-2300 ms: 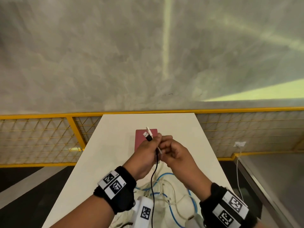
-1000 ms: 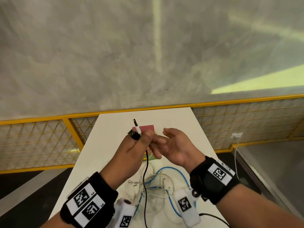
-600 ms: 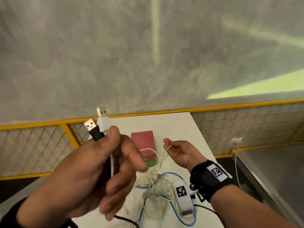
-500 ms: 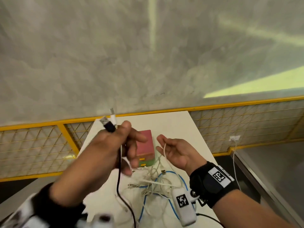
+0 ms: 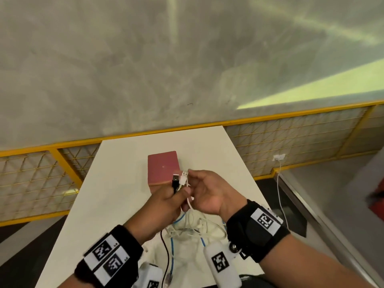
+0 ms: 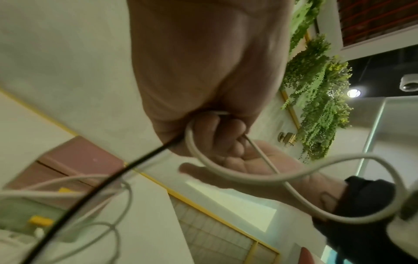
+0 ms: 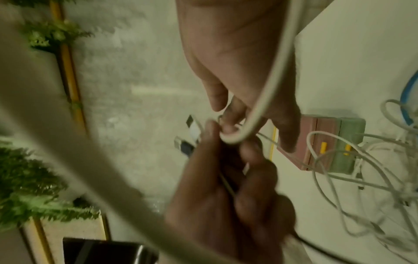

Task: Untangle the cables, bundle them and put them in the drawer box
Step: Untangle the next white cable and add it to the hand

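Since half a second ago your left hand (image 5: pixel 166 202) has dropped back down to meet the right hand (image 5: pixel 209 194), so both now sit just in front of the drawer box (image 5: pixel 163 167) instead of the left one being raised off to the side.

Biggest thing first: the tangle of cables (image 5: pixel 191 227) lies on the table (image 5: pixel 116 183) on your side of the drawer box, under your wrists, with white loops and a blue cable (image 5: pixel 172 252) mixed in. Your left hand is curled tight round the black cable (image 5: pixel 166 250) and the white cable (image 5: pixel 190 201), with the 2 USB plugs (image 5: pixel 179 179) sticking up next to each other in front of the box. Your right hand pinches the white cable just beside those plugs.

My take: keep the 2 plug ends level in the left fist and draw the slack through with the right, slowly, so a snag in the pile shows up before it pulls tight.

Hard to see: both wrist views are blurry, I can't tell which white strand in the pile belongs to the one you're holding, and the near end of the pile is cut off by the frame.
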Tool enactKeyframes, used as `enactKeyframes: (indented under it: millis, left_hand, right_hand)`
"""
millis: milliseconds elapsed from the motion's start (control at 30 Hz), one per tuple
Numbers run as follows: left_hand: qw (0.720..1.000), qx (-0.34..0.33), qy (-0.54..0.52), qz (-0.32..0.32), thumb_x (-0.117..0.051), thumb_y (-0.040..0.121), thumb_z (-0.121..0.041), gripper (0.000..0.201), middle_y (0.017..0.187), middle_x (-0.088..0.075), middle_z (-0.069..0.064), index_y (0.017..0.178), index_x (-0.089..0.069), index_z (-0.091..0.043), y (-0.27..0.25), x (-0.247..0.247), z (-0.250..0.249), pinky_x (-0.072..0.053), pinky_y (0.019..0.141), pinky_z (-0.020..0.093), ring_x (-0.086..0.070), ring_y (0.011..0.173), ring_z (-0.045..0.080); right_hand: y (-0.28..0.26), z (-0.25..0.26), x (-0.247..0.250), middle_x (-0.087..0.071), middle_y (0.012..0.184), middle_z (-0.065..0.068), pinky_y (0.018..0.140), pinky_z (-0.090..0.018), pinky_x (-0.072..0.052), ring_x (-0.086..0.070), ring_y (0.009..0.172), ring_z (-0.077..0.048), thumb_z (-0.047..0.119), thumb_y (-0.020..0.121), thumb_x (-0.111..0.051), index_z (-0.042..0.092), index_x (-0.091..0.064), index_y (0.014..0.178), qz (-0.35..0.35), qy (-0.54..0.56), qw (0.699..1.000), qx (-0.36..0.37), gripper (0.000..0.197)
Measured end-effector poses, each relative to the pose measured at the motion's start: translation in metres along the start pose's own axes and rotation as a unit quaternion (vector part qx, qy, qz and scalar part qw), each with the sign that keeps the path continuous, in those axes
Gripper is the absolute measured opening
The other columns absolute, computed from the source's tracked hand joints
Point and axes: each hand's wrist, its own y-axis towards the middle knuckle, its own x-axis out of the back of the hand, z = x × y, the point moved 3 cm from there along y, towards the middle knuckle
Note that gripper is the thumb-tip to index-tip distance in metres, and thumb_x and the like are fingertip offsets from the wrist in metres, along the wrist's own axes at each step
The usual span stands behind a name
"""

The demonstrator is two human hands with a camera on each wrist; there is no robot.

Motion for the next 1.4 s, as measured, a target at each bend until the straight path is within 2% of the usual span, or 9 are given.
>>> enactKeyframes:
  millis: [233,467,633,700,800,1033,1133,1267,1400]
  left_hand:
    - [0.978,0.067,0.126,0.149,-0.053,0.099,-0.034,0.031,0.060,-0.062,-0.003,0.075,-0.066,-0.018,-0.040,0.026,0.039,-0.035,0.047,0.017,-0.043,0.047,0.006]
    - [0.915,0.096,0.307,0.246,-0.053,0.094,-0.050,0.042,0.059,-0.060,-0.015,0.056,-0.062,-0.036,-0.074,0.043,0.048,-0.041,0.067,0.008,-0.055,0.065,-0.006]
    - [0.837,0.092,0.477,0.253,-0.043,0.087,-0.071,0.032,0.076,-0.048,-0.040,0.062,-0.055,-0.056,-0.082,0.053,0.062,-0.021,0.090,0.012,-0.041,0.094,-0.017]
    - [0.887,0.112,0.389,0.223,-0.050,0.082,-0.073,0.034,0.070,-0.059,-0.028,0.062,-0.062,-0.048,-0.074,0.052,0.067,-0.035,0.079,0.010,-0.050,0.075,-0.015]
    - [0.976,0.106,0.190,-0.023,-0.060,0.080,-0.062,0.050,0.046,-0.057,-0.009,0.066,-0.071,-0.015,-0.040,0.061,0.063,-0.041,0.051,0.023,-0.047,0.044,0.006]
    - [0.944,0.039,0.321,0.070,-0.067,0.085,-0.028,0.028,0.056,-0.045,-0.006,0.066,-0.051,-0.016,-0.018,0.080,0.017,-0.031,0.052,0.025,-0.038,0.049,0.008]
    - [0.979,0.061,0.129,0.144,-0.082,0.066,-0.045,0.050,0.063,-0.051,0.002,0.077,-0.061,-0.001,-0.036,0.107,0.005,-0.020,0.044,0.025,-0.027,0.048,0.011]
    - [0.985,0.029,-0.127,-0.108,-0.078,0.072,-0.046,0.037,0.053,-0.034,-0.001,0.069,-0.070,-0.010,-0.015,0.114,0.002,-0.015,0.040,0.020,-0.024,0.042,0.009]
    - [0.991,0.021,-0.051,-0.121,-0.066,0.091,-0.019,0.027,0.049,-0.051,-0.006,0.065,-0.062,-0.015,0.016,0.041,0.020,-0.023,0.034,0.015,-0.034,0.034,0.003]
  right_hand:
    - [0.006,0.017,0.018,-0.062,0.109,-0.022,0.088,-0.051,-0.048,-0.052,0.127,-0.035,0.008,0.101,-0.038,-0.004,-0.052,0.102,-0.034,0.127,0.991,-0.010,0.018]
    - [0.027,0.019,0.036,-0.057,0.117,-0.027,0.087,-0.049,-0.047,-0.058,0.119,-0.041,-0.010,0.098,-0.033,0.017,-0.018,0.149,-0.097,0.101,0.988,0.062,0.059]
    - [0.037,0.004,0.038,-0.062,0.103,-0.024,0.065,-0.038,-0.059,-0.070,0.079,-0.028,-0.014,0.093,-0.043,0.022,-0.029,0.141,-0.139,0.023,0.986,0.094,0.061]
    - [0.038,-0.002,0.038,-0.066,0.104,-0.023,0.061,-0.035,-0.059,-0.070,0.078,-0.025,-0.013,0.092,-0.046,0.026,-0.026,0.140,-0.137,0.009,0.986,0.091,0.065]
    - [0.039,-0.014,0.038,-0.071,0.108,-0.015,0.077,-0.047,-0.055,-0.071,0.091,-0.026,-0.009,0.091,-0.053,0.032,-0.023,0.141,-0.109,-0.005,0.992,0.065,0.071]
    - [0.038,-0.013,0.056,-0.071,0.101,-0.018,0.067,-0.037,-0.054,-0.072,0.081,-0.026,-0.012,0.094,-0.042,0.018,-0.029,0.131,-0.155,-0.006,0.983,0.097,0.050]
    - [0.036,0.002,0.084,-0.069,0.102,-0.018,0.072,-0.041,-0.053,-0.070,0.083,-0.026,-0.012,0.094,-0.040,0.012,-0.036,0.119,-0.185,0.006,0.975,0.120,0.035]
    - [0.039,-0.007,0.082,-0.069,0.115,-0.016,0.078,-0.045,-0.051,-0.069,0.094,-0.026,-0.010,0.095,-0.041,0.017,-0.043,0.093,-0.152,-0.006,0.985,0.083,0.027]
    - [0.040,-0.034,0.052,-0.073,0.098,-0.008,0.074,-0.044,-0.048,-0.070,0.085,-0.024,-0.007,0.094,-0.045,0.020,-0.043,0.082,-0.079,-0.006,0.996,0.038,0.030]
